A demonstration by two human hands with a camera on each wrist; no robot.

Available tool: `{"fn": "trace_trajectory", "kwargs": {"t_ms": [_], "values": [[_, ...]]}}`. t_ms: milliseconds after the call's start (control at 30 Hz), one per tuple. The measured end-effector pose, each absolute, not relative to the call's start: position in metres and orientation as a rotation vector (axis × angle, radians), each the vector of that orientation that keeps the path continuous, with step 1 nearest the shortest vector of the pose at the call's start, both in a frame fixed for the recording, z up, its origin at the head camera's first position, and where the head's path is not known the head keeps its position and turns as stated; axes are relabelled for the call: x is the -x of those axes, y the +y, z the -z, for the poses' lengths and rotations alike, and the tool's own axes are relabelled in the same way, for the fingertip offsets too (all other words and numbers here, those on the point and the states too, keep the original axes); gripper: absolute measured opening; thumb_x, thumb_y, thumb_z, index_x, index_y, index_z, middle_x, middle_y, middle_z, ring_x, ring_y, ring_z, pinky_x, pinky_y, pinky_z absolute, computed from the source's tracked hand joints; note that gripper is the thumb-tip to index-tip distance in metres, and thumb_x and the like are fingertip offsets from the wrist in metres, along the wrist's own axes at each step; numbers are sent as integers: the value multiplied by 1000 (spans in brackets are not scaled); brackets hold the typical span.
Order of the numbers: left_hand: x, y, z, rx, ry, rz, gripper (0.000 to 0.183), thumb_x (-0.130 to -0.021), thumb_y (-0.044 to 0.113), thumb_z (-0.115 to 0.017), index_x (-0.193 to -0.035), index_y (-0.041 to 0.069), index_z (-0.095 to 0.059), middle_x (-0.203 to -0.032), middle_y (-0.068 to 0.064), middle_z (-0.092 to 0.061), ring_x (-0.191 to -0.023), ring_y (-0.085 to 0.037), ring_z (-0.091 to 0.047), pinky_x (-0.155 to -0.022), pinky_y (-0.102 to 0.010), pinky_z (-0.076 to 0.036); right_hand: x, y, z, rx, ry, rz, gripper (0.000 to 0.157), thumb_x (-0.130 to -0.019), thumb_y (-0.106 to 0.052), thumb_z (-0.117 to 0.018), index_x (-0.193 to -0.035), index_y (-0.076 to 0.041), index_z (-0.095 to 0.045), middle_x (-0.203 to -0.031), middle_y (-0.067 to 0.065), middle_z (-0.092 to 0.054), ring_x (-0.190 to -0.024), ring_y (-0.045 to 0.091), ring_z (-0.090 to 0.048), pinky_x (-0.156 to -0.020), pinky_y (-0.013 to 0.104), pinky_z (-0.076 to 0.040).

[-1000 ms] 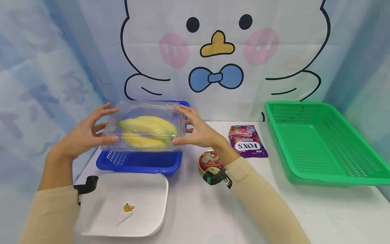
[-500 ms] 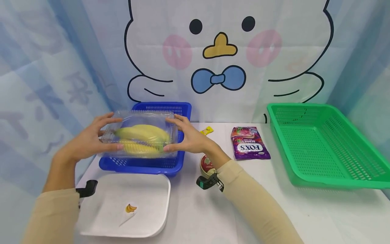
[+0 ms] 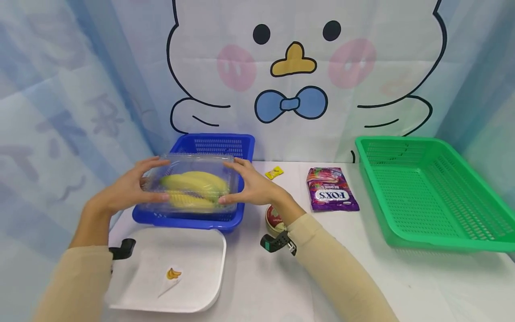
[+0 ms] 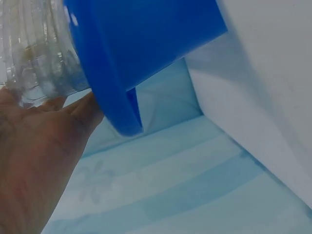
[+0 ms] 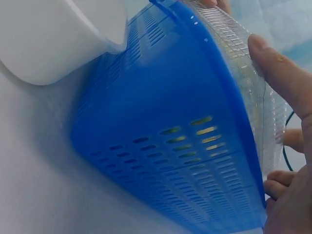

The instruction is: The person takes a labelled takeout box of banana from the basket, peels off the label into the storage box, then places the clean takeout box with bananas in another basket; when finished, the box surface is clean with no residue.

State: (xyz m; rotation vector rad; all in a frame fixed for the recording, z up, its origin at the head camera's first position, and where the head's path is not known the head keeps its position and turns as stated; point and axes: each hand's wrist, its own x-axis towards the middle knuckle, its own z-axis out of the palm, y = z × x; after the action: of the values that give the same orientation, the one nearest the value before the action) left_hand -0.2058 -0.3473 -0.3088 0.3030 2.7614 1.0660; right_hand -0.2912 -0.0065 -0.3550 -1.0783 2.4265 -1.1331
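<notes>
A clear plastic clamshell box with bananas and a ridged yellow piece inside lies level over the blue basket. My left hand holds its left end, thumb in front and fingers behind. At the opposite end, my right hand grips it the same way. In the left wrist view, the hand is beside the basket's rim. The right wrist view shows the box's lower part within the basket's rim; whether it touches the bottom is hidden.
A white tub with a banana sticker stands in front of the basket. To the right are a round tin, partly behind my right wrist, a yellow wrapped sweet, a purple FOX'S bag and a green basket.
Both hands have lowered the clamshell box from above the blue basket into its opening. The yellow sweet, first hidden by my right hand, is now visible.
</notes>
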Motion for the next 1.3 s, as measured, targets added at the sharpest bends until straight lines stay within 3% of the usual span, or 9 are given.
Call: {"fn": "trace_trajectory", "kwargs": {"t_ms": [433, 767, 1067, 1300], "values": [[216, -344, 323, -326, 2774, -1040, 106, -84, 35, -86, -165, 18, -20, -171, -18, 6, -149, -60, -11, -114, -76, -22, 289, -8, 364, 1068, 2521, 1044, 105, -80, -56, -84, -163, -24, -28, -172, 13, -5, -158, 32, -13, -121, 58, -28], [222, -340, 325, -316, 2833, -914, 102, -84, 39, -86, -163, 13, -27, -172, -18, 1, -151, -56, -10, -110, -80, -22, 290, -7, 368, 1041, 2583, 1001, 104, -79, -57, -84, -163, -24, -31, -173, 5, -3, -159, 35, -6, -119, 67, -25], [224, -337, 330, -243, 2838, -834, 107, -80, 44, -88, -161, 7, -28, -169, -26, -7, -152, -56, -8, -112, -79, -17, 291, -7, 372, 1058, 2555, 1013, 76, -100, -52, -61, -162, -17, -33, -174, 6, -5, -159, 35, -6, -123, 62, -19], [229, -336, 333, -260, 2862, -760, 112, -79, 49, -87, -160, 0, -28, -167, -28, -15, -151, -57, -11, -113, -78, -18, 292, -8, 375, 1063, 2588, 938, 79, -99, -50, -63, -160, -9, -35, -173, 8, -7, -159, 31, -3, -127, 56, -14]]}}
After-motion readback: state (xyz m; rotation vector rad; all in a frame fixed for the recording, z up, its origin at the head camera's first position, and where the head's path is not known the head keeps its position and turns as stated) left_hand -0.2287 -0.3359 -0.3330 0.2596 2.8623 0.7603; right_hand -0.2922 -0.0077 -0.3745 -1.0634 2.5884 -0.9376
